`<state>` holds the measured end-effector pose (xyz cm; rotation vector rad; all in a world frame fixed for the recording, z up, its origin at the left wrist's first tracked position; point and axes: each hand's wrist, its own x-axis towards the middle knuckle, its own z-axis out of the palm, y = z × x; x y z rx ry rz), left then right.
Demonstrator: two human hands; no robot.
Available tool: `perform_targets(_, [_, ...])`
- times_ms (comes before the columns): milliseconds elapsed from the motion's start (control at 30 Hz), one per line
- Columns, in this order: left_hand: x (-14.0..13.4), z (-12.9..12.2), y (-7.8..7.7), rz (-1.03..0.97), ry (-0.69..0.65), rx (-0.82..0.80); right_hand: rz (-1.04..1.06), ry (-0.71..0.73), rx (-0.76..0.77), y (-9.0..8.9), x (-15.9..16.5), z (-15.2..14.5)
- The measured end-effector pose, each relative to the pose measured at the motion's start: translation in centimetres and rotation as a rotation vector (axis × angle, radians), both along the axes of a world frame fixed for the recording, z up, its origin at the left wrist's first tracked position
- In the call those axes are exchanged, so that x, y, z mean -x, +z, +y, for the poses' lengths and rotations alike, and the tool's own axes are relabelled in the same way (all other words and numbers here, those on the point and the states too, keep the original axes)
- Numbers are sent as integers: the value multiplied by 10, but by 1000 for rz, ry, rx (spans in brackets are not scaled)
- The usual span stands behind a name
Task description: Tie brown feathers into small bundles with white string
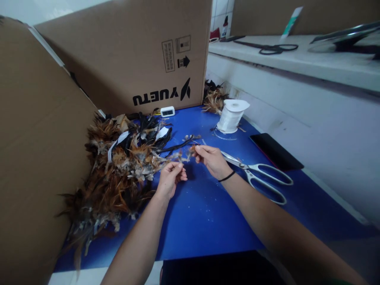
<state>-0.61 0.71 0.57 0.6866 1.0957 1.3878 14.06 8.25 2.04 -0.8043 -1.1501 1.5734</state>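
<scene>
My left hand (172, 178) is closed, thumb against forefinger, on a thin wispy strand of feathers (160, 160) that trails from the pile at left. Just right of it and slightly higher, my right hand (209, 158) pinches a small brown feather (192, 150). Pale wisps fill the narrow gap between both hands; how they join is too small to tell. The feather pile (118, 174), brown, black and grey with white strips on it, spreads left of my hands. Large scissors (255, 170) with pale handles lie partly behind my right wrist.
On the blue table (202, 221) stand a white ribbon spool (230, 116) and a small white digital display (168, 111). A dark phone-like slab (276, 151) lies at right. Cardboard (124, 55) walls the back and left. Black scissors (276, 48) rest on the ledge (311, 59).
</scene>
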Motion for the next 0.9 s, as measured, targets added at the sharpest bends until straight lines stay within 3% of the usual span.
perform_targets(167, [-2,1,1,-40,50,0,67,5,78,-1,-2,2])
perform_targets(300, [-5,-1,2,-21,2,-17,44,28,82,-4,0,2])
perform_targets(567, [-12,-5,-6,258,-167,-93,-25,-18,64,2,15,16])
perform_targets(700, [-13,-8,-9,523,-348,-117,-125,48,21,17,43,38])
perform_targets(800, [-13,-9,-8,722,-394,-199,-223,117,-22,37,76,58])
perform_targets(900, [-12,-10,-7,787,-408,-252,-299,153,-74,62,118,84])
